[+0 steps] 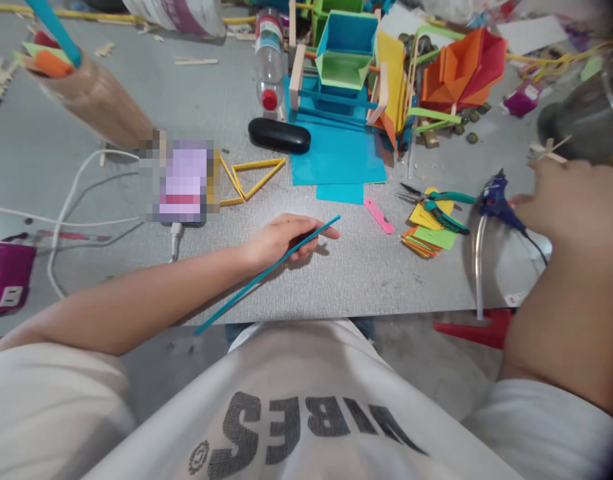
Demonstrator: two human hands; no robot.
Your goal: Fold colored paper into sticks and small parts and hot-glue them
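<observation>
A thin blue stick lies slantwise across my left hand, which is closed on it. Its lower end reaches past the table's front edge. At the far right, my right hand is beside the blue glue gun, its thumb close to the gun's body. The back of that hand hides most of its fingers, so I cannot make out whether it grips anything. Pale wooden pieces show just beyond its knuckles. A clear glue stick sticks out of the glue gun toward the table edge.
Pliers lie on coloured paper pieces, near a pink cutter. Behind are blue paper sheets, a black case, a bottle and a folded-paper wheel model. A phone with a white cable lies left.
</observation>
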